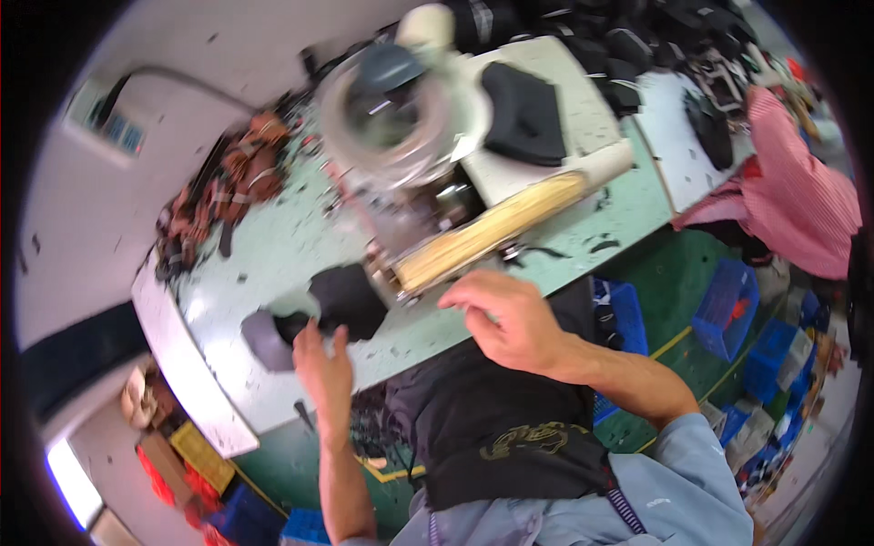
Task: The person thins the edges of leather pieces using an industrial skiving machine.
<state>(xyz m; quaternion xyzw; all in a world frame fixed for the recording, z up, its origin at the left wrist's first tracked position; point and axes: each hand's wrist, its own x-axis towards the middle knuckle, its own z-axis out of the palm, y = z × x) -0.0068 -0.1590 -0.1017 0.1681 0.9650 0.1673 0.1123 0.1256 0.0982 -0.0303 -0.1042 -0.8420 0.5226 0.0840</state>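
Note:
On the pale green table, my left hand (323,369) is at the near edge of the dark curved pieces, thumb and fingers apart. One piece is a greyish curved flap (267,341); beside it lies a larger black piece (349,300), its material unclear. The fingertips meet or overlap the dark edge between them; I cannot tell if they touch. My right hand (514,323) hovers over the table's front edge, index finger stretched left and thumb apart from it, with nothing visible between them. Just beyond it is a machine (432,205) with a yellow, worn front bar (492,232).
A round clear-and-white housing (387,118) tops the machine, and a black curved panel (523,114) lies on its white surface. Brown scraps (250,173) are heaped at the back left, black pieces (628,45) at the back right. Blue crates (726,309) stand on the green floor. A person's red-checked sleeve (787,187) shows at right.

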